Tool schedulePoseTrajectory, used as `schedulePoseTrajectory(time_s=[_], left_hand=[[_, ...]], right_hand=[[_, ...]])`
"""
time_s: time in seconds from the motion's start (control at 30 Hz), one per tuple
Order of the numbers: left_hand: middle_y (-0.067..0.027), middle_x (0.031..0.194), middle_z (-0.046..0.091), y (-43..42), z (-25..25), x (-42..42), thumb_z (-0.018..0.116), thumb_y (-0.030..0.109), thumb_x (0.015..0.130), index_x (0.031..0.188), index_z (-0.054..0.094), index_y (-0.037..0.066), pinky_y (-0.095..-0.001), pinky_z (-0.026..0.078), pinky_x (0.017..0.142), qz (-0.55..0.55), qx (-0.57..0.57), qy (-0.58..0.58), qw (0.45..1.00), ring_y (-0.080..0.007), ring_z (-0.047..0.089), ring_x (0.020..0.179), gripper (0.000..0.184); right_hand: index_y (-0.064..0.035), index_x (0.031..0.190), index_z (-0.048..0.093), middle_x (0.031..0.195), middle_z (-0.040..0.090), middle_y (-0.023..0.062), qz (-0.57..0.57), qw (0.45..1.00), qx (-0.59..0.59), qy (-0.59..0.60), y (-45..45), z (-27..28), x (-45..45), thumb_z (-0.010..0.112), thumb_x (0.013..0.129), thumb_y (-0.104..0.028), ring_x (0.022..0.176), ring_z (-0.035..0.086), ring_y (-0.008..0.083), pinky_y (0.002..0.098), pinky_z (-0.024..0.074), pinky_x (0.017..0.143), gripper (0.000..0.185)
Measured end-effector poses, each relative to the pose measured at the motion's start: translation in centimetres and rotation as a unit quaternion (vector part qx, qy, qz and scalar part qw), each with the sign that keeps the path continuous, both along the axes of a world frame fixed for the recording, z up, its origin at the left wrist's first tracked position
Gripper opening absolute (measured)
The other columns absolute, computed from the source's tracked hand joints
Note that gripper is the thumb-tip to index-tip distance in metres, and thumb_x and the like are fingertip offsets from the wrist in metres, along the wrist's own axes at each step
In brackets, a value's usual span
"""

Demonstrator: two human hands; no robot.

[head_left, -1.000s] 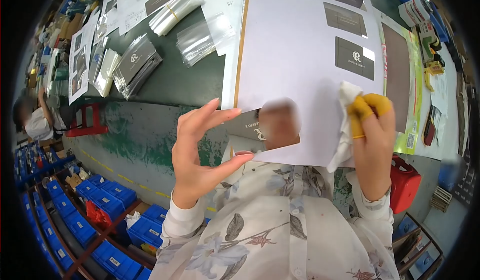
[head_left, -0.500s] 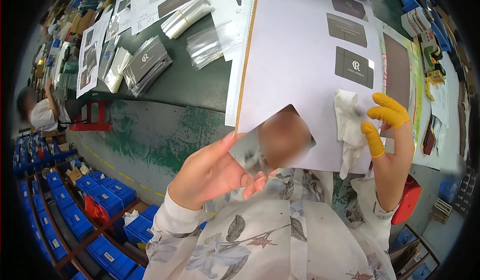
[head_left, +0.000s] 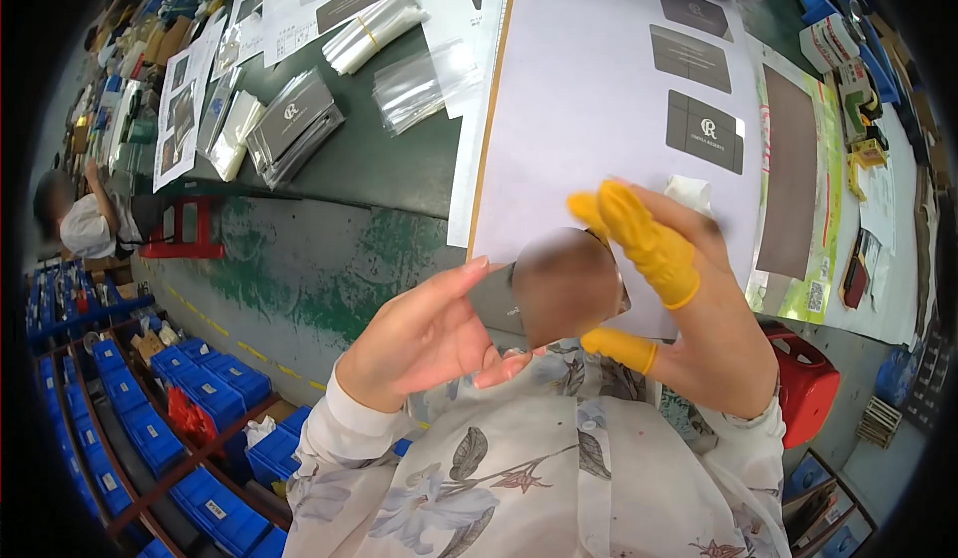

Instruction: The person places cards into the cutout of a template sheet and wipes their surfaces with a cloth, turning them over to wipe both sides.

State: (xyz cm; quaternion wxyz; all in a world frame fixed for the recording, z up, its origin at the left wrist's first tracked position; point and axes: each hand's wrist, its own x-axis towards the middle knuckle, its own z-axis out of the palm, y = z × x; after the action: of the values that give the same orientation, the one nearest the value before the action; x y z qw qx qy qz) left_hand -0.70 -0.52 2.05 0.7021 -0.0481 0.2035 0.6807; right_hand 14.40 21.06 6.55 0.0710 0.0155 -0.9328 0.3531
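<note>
My left hand grips a shiny dark grey card at its left end, between thumb and fingers. A blur hides much of the card's face. Yellow finger cots cover the thumb and some fingers of my right hand, which is at the card's right end. Its thumb and fingers are spread apart above and below that end; whether they touch the card I cannot tell. Behind the right hand, a white cloth lies partly hidden on the white paper. Dark cards, including one with a white logo, lie farther up.
Bagged dark cards, a banded bundle of clear sleeves and loose sleeves lie on the green table. Blue bins fill racks at lower left. A red stool stands at right. Another person sits far left.
My right hand has moved left from beside the white cloth to the card's right end, now covering much of the cloth. My left hand keeps its hold, and the card has tilted slightly.
</note>
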Motion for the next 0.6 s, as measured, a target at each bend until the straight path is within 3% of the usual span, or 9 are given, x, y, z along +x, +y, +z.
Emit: schedulePoseTrajectory(time_s=[0.13,0.2,0.23,0.27,0.33,0.37,0.4,0.47,0.6], left_hand=[[-0.0215,0.13,0.057,0.3,0.2,-0.6,0.029,0.04,0.109,0.142,0.037,-0.002,-0.0351,0.05,0.07,-0.069,0.024,0.079,0.994,-0.0252,0.06,0.082,0.054],[-0.0188,0.133,0.056,0.6,1.4,0.4,0.035,0.061,0.102,0.143,0.039,-0.001,-0.0393,0.05,0.09,0.019,-0.112,0.403,0.908,-0.0255,0.064,0.099,0.074],[-0.0146,0.135,0.054,0.1,1.8,0.3,0.066,0.059,0.089,0.145,0.037,-0.001,-0.0369,0.047,0.095,0.043,-0.122,0.482,0.866,-0.0251,0.058,0.115,0.087],[-0.0146,0.135,0.054,0.0,1.6,0.2,0.066,0.059,0.089,0.145,0.037,-0.001,-0.0369,0.047,0.095,0.039,-0.119,0.481,0.867,-0.0251,0.058,0.115,0.087],[-0.0152,0.143,0.049,0.2,1.3,0.2,0.087,0.025,0.074,0.146,0.038,-0.001,-0.0382,0.048,0.093,0.066,-0.05,0.799,0.596,-0.0279,0.051,0.123,0.091],[-0.0145,0.136,0.057,0.1,1.6,0.5,0.092,0.018,0.064,0.146,0.039,0.001,-0.0407,0.041,0.101,0.058,-0.074,0.827,0.555,-0.0289,0.052,0.122,0.1],[-0.0145,0.136,0.057,0.1,1.5,0.6,0.092,0.018,0.064,0.146,0.039,0.001,-0.0407,0.041,0.101,0.056,-0.068,0.826,0.557,-0.0289,0.052,0.122,0.1],[-0.0127,0.124,0.066,0.2,1.2,0.7,0.091,0.014,0.065,0.147,0.039,0.001,-0.0407,0.037,0.104,0.058,-0.059,0.859,0.505,-0.0276,0.053,0.121,0.098],[-0.0114,0.119,0.069,-0.2,-0.2,0.7,0.089,0.012,0.066,0.146,0.04,0.002,-0.0399,0.037,0.104,0.092,-0.087,0.826,0.549,-0.0262,0.052,0.122,0.095]], right_hand=[[-0.0058,0.148,0.043,0.138,0.054,0.0106,-0.019,1.0,-0.016,0.0,-0.2,-0.9,0.1,0.086,0.071,-0.014,0.123,0.048,0.0312,0.0415,0.0396,0.102,0.088],[-0.0059,0.147,0.043,0.135,0.056,0.0099,-0.03,0.999,-0.03,-0.003,-0.2,-1.0,0.3,0.086,0.071,-0.013,0.121,0.05,0.0305,0.0414,0.0401,0.102,0.088],[-0.006,0.147,0.044,0.133,0.057,0.0097,-0.039,0.998,-0.048,0.003,-0.1,-1.2,0.5,0.085,0.071,-0.013,0.12,0.05,0.0302,0.0412,0.04,0.102,0.087],[-0.006,0.147,0.045,0.131,0.059,0.0095,-0.049,0.997,-0.066,0.008,0.0,-1.3,0.7,0.085,0.071,-0.013,0.119,0.05,0.0299,0.041,0.04,0.102,0.086],[-0.0058,0.146,0.045,0.132,0.058,0.0091,-0.055,0.996,-0.07,0.003,-0.2,-1.6,0.8,0.085,0.071,-0.013,0.12,0.05,0.0298,0.041,0.0405,0.101,0.085],[-0.0056,0.146,0.046,0.133,0.057,0.0087,-0.056,0.996,-0.075,0.0,-0.3,-1.8,0.9,0.085,0.071,-0.013,0.121,0.05,0.0297,0.041,0.0409,0.101,0.085],[-0.0056,0.146,0.046,0.133,0.057,0.0087,-0.063,0.995,-0.073,-0.002,-0.5,-2.1,0.9,0.085,0.071,-0.013,0.121,0.05,0.0297,0.041,0.0409,0.101,0.085],[-0.0049,0.145,0.047,0.134,0.056,0.0081,-0.053,0.998,-0.036,0.025,-0.8,-2.5,1.0,0.085,0.072,-0.013,0.122,0.05,0.0294,0.0402,0.0421,0.101,0.083],[-0.0055,0.131,0.058,0.126,0.059,0.0126,-0.179,0.982,0.008,0.059,-0.7,-1.0,1.7,0.083,0.07,-0.011,0.117,0.053,0.0328,0.0424,0.0428,0.098,0.066]])
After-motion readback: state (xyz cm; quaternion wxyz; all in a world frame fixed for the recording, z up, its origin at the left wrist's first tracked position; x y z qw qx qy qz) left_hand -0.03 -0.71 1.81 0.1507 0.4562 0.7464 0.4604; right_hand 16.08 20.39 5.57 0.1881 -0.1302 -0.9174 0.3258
